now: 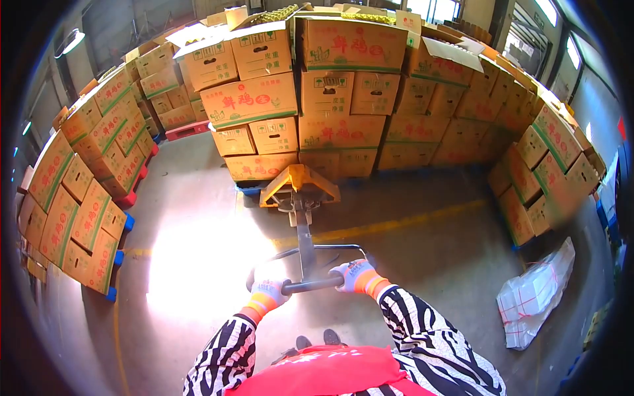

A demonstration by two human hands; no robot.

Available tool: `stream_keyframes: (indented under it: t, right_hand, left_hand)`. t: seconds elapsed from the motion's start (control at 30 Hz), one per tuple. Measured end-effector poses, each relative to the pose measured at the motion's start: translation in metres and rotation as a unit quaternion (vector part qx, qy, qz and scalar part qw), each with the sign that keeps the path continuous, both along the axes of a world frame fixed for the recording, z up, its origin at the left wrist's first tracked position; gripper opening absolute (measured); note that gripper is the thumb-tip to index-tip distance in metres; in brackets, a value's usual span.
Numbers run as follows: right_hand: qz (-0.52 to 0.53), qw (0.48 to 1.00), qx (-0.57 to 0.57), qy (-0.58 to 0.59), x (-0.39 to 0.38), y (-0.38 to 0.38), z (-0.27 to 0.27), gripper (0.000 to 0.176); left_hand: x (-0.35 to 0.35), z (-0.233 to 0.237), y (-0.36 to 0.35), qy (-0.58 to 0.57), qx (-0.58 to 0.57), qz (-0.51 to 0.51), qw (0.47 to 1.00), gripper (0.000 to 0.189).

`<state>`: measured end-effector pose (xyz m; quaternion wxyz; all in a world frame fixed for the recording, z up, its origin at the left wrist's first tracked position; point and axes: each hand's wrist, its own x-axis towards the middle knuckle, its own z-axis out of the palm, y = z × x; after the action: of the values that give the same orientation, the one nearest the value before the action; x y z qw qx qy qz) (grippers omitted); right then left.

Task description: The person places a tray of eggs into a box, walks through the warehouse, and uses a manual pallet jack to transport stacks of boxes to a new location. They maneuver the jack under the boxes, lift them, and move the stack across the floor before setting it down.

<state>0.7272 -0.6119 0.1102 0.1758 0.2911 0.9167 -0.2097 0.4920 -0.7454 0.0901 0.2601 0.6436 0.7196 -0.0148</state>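
Both my hands wear pale work gloves with orange cuffs. My left hand (pixel 271 289) is wrapped round the left end of a pallet jack handle (pixel 314 284), and my right hand (pixel 353 274) grips its right end. From the handle a dark shaft (pixel 305 241) runs forward to the yellow body of the pallet jack (pixel 298 181). That body stands right in front of a tall stack of printed cardboard boxes (pixel 251 99). The jack's forks are hidden from view. A blue pallet (pixel 248 190) shows at the foot of the stack.
More stacked boxes stand on the left (pixel 72 204), some on blue and red pallets, and on the right (pixel 545 171). A white plastic-wrapped bundle (pixel 533 297) lies on the floor at right. Bright sunlight (pixel 205 264) falls left of the jack, and a yellow line (pixel 396 221) crosses the floor.
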Motion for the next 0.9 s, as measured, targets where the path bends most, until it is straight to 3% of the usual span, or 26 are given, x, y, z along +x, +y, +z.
stream_keyframes:
  t: [0.1, 0.3, 0.33, 0.57, 0.9]
  right_hand:
    - [-0.011, 0.999, 0.01, 0.04, 0.004, -0.005, 0.0, 0.042]
    - [0.001, 1.0, -0.001, -0.011, 0.002, -0.005, -0.005, 0.049]
    - [0.01, 0.999, -0.016, -0.034, 0.001, -0.004, -0.005, 0.057]
    - [-0.02, 0.998, -0.029, -0.045, -0.001, -0.014, -0.017, 0.049]
    - [-0.025, 0.997, -0.038, -0.064, 0.003, -0.015, -0.037, 0.043]
  left_hand:
    - [0.001, -0.004, -0.003, -0.005, 0.002, 0.002, 1.0, 0.026]
    - [0.002, -0.016, -0.007, -0.006, -0.001, -0.002, 1.0, 0.026]
    - [0.002, -0.015, -0.005, -0.011, -0.014, -0.012, 1.0, 0.026]
    - [-0.001, -0.015, -0.006, -0.081, -0.072, -0.047, 0.993, 0.03]
    - [0.002, -0.035, -0.014, -0.062, -0.033, -0.032, 0.997, 0.023]
